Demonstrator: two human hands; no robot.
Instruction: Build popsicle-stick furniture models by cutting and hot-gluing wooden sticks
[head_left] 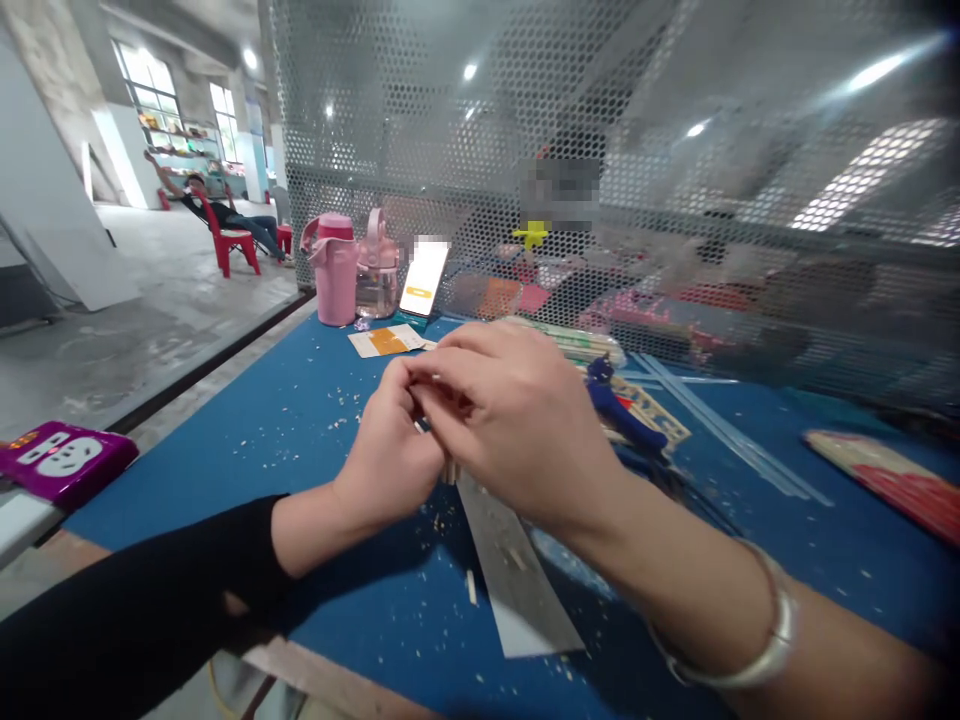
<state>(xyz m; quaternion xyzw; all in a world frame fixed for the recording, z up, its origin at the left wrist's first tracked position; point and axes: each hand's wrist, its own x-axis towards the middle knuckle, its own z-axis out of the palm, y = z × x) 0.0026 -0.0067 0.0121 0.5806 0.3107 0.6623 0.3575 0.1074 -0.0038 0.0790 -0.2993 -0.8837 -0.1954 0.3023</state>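
My left hand [394, 445] and my right hand [517, 420] meet over the middle of the blue table, fingers closed and pressed together. A pale, wood-like bit [451, 470] pokes out below the fingers; most of what they hold is hidden. Below my hands lies a flat grey strip [517, 585] with small crumbs on it. A short pale stick [471, 587] rests beside the strip. Just past my right hand are blue-handled pliers [626, 410], lying over a pale cut-out sheet [660, 415].
Pale chips litter the blue table [285, 400]. At the back stand a pink flask [335, 275], a clear pink bottle [377, 275] and a lit phone [425, 280], with a card [386, 341] nearby. Clear strips [727, 430] lie right; a purple socket block [67, 460] sits left. Perforated metal mesh [420, 130] rises behind.
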